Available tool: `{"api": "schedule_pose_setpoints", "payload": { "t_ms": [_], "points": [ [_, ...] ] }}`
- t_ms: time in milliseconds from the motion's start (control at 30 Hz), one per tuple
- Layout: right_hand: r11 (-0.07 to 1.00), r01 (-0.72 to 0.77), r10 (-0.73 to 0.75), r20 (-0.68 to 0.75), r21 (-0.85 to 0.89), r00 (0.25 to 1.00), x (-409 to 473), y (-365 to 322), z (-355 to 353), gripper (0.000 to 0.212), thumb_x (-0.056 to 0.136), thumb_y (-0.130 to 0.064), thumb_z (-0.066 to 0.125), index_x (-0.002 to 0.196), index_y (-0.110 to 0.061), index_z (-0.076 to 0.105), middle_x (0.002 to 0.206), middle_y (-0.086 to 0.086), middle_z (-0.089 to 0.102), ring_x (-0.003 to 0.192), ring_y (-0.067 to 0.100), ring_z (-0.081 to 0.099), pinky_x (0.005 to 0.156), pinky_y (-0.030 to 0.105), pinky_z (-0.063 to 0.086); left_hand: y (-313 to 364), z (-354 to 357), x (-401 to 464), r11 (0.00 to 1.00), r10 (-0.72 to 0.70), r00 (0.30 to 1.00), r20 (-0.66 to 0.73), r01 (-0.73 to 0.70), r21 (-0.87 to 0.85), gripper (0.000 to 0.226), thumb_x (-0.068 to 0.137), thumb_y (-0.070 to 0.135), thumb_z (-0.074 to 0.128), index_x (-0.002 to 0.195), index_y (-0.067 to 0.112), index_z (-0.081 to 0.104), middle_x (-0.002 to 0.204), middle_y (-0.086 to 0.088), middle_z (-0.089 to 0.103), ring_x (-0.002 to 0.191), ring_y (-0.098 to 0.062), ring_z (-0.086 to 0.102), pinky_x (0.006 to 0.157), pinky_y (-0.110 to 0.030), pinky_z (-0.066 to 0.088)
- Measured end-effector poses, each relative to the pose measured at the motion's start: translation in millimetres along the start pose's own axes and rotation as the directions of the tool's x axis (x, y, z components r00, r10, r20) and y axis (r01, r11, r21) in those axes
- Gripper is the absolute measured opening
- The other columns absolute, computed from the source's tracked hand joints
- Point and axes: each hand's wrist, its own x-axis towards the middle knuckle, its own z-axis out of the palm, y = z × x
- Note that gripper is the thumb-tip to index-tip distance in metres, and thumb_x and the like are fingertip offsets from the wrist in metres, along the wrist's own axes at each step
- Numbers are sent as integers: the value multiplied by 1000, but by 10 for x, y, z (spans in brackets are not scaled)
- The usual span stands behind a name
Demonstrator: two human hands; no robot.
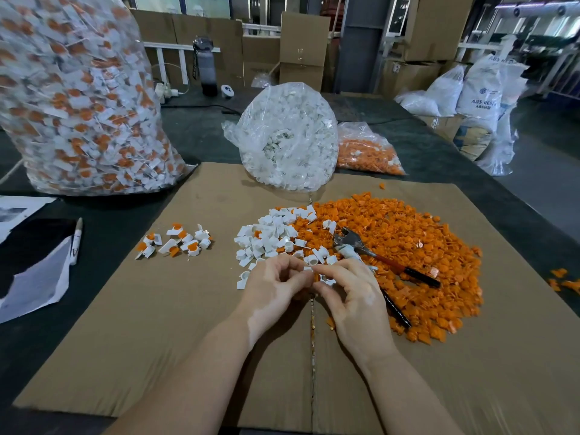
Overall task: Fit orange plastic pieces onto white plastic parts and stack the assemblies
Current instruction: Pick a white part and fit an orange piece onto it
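Both hands met mid-cardboard (131, 324): left hand (273, 285) & right hand (351, 296) pinched one small white part (308, 269) w/ orange piece (316, 277) between fingertips. Finished assemblies (175, 243) lay toward the left edge; orange pile (408, 246) toward the right.

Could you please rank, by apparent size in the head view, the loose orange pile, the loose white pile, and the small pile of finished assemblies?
1. Loose orange pile
2. Loose white pile
3. Finished assemblies

All lie on the same cardboard, so the ranking holds.

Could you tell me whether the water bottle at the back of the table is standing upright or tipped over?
Upright. The water bottle stands on its base on the table, cap at the top.
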Motion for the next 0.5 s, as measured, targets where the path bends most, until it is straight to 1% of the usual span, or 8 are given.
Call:
{"api": "schedule_pose_setpoints", "payload": {
  "t_ms": [67, 133, 200, 233, 300, 367, 433, 500],
  "points": [
    [1000, 0, 0, -8, -8, 1000, -2, -6, -9, 23, 79, -9, 73, 102, -12, 71, 88, 1, 60, 85, 16, 55, 77, 43, 49, 15, 11, 6, 1000, -1, 1000, -4, 1, 7, 4, 84, 16, 67, 81, 15, 65, 64, -2, 63, 58, -5, 55, 60, -20, 44],
    [999, -28, 27, -20, -32, 999, 4, -15, -36, 27, 77, -12, 75, 104, -12, 70, 92, 1, 62, 90, 17, 56, 81, 42, 47, 31, 21, 21, 1000, -23, 1000, -9, 23, -7, 5, 83, 14, 68, 82, 11, 64, 64, -2, 62, 58, -8, 56, 61, -22, 45],
    [986, -119, 111, -72, -119, 991, 36, 0, -89, 32, 80, -18, 73, 110, -13, 68, 102, 2, 63, 100, 21, 56, 88, 41, 42, 40, 27, 35, 996, -63, 998, -14, 62, -67, 9, 83, 9, 68, 86, 3, 63, 63, -4, 64, 56, -9, 59, 59, -21, 47],
    [960, -201, 184, -105, -195, 977, 68, 19, -131, 35, 83, -23, 69, 116, -14, 64, 110, 2, 62, 107, 21, 53, 91, 39, 37, 43, 30, 41, 992, -84, 996, -10, 83, -99, 10, 83, 8, 67, 87, 0, 63, 61, -3, 64, 54, -8, 60, 56, -18, 48],
    [841, -409, 387, -136, -353, 912, 164, 86, -250, 43, 89, -35, 59, 128, -17, 54, 127, 2, 53, 119, 20, 44, 96, 38, 30, 51, 43, 56, 984, -124, 992, -8, 121, -133, 9, 84, 6, 67, 87, -1, 62, 56, 2, 64, 50, -6, 59, 54, -17, 48],
    [699, -523, 567, -67, -487, 821, 268, 145, -364, 48, 88, -40, 54, 130, -18, 48, 135, 4, 42, 126, 23, 35, 101, 42, 25, 58, 64, 70, 975, -161, 987, -23, 155, -162, 9, 83, 6, 67, 87, -1, 62, 55, 3, 65, 48, -4, 59, 52, -16, 48],
    [624, -502, 651, 42, -599, 758, 335, 170, -409, 47, 85, -43, 54, 124, -19, 48, 137, 6, 35, 128, 25, 29, 105, 47, 20, 72, 83, 85, 965, -188, 981, -39, 178, -194, 9, 84, 5, 66, 88, -1, 61, 59, 1, 67, 48, -2, 59, 49, -14, 47],
    [595, -450, 662, 89, -666, 744, 362, 181, -406, 46, 83, -45, 55, 120, -20, 48, 136, 7, 34, 128, 27, 29, 107, 49, 18, 92, 96, 98, 956, -208, 977, -48, 193, -223, 5, 85, 4, 65, 86, 2, 60, 62, -1, 69, 47, -2, 59, 47, -13, 47]
  ]
}}
